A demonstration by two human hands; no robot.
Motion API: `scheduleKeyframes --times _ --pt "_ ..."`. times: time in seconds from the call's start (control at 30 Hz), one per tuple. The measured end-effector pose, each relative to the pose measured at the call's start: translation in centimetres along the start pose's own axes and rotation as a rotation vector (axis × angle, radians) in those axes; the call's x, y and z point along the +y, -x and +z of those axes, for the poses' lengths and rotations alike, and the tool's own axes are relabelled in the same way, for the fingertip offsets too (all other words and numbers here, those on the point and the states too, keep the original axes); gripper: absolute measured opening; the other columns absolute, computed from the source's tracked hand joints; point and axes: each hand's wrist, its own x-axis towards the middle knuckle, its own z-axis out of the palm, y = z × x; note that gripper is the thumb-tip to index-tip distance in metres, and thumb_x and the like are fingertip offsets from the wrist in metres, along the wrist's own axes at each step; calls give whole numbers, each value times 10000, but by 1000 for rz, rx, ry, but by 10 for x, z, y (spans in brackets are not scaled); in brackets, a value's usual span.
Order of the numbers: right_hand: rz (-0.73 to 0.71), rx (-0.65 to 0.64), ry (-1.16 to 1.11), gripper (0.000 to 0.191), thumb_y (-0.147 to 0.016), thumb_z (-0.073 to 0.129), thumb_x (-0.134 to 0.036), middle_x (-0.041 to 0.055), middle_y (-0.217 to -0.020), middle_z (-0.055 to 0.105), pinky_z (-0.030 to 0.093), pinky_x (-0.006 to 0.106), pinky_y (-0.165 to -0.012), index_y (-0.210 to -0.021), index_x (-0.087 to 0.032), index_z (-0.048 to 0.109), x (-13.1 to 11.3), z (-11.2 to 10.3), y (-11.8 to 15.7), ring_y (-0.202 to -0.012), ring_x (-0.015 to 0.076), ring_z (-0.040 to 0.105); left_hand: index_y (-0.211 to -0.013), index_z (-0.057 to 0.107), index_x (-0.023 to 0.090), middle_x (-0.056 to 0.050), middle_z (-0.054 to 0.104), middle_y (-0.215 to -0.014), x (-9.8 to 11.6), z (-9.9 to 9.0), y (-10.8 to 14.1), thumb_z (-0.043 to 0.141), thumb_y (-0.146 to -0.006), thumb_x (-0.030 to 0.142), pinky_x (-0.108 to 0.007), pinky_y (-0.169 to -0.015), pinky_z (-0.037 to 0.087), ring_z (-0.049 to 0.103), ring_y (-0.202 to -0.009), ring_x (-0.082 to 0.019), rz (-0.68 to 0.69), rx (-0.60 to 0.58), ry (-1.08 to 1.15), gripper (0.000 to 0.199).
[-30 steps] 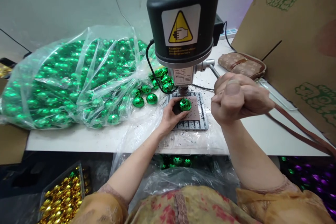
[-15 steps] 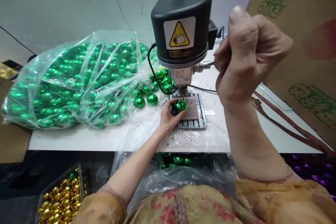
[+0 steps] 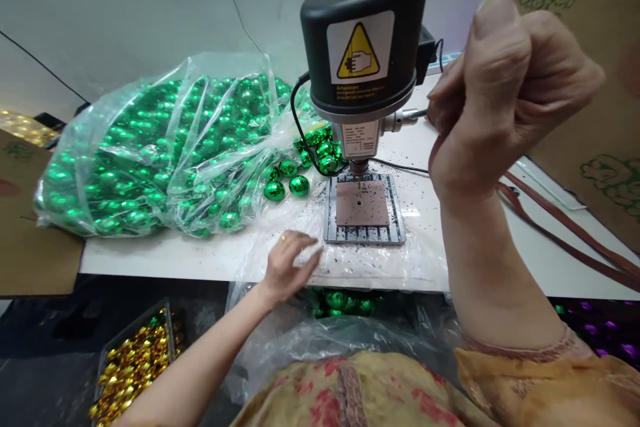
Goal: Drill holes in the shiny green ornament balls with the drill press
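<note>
The black drill press (image 3: pixel 365 33) stands over a slotted metal base (image 3: pixel 397 213) with a pinkish-brown pad (image 3: pixel 373 207) on it. Nothing lies on the pad, which has a small dark hole. My left hand (image 3: pixel 290 263) hovers at the table's front edge, left of the base, its thumb and fingers apart and no ball between them. At the right, my right hand (image 3: pixel 510 93) is closed at the end of the press's side lever (image 3: pixel 413 117); the grip itself is hidden. Several loose green balls (image 3: pixel 299 185) lie left of the press.
A clear bag of green balls (image 3: pixel 150 153) fills the left of the white table (image 3: pixel 165 260). Below are a bin of gold balls (image 3: pixel 135 363) and green balls (image 3: pixel 345 301) in plastic. Brown straps (image 3: pixel 560 227) and a cardboard box (image 3: pixel 590 100) are at the right.
My left hand has come off the base toward the front left and opened; the green ball it held is gone from the pad. The view has shifted slightly. My right hand stays closed at the lever.
</note>
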Motion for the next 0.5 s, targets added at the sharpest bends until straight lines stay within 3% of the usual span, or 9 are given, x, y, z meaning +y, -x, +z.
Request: scheduleKeyframes --times 0.07,0.17,0.27,0.37,0.5 --pt "21 -1 41 372 -863 613 -273 -55 -455 421 309 261 -525 -517 -160 532 1 -2 1 -433 23 379 -1084 642 276 -50 700 -945 -29 6 -28 587 -890 164 -419 -840 535 664 -904 -253 -110 68 -96 231" --pt "0 -4 12 388 -846 637 -307 -56 -439 397 287 271 -508 -506 -157 525 1 -3 1 -420 27 370 -1143 668 245 -123 654 -1223 -77 17 -62 600 -809 102 -528 -1029 469 588 -1159 -330 -244 -62 -173 370" --pt "-21 -21 -18 402 -829 652 -359 -60 -436 380 274 278 -488 -510 -161 505 2 -3 0 -408 32 350 -1133 691 230 -136 602 -1301 -110 25 -79 648 -732 86 -544 -1036 464 570 -1181 -343 -278 -200 -130 428" --pt "-5 -35 25 406 -837 636 -378 -70 -454 387 295 258 -483 -525 -163 490 0 -3 0 -405 15 344 -1158 675 219 -122 620 -1221 -110 29 -84 709 -752 179 -480 -986 506 610 -1117 -299 -325 -134 -7 410" --pt "44 -46 97 393 -893 578 -304 -74 -476 404 315 225 -492 -543 -160 470 -5 -3 2 -416 -8 341 -1275 558 219 -71 683 -1021 -77 40 -84 703 -856 457 -335 -761 570 673 -886 -199 -511 45 454 504"
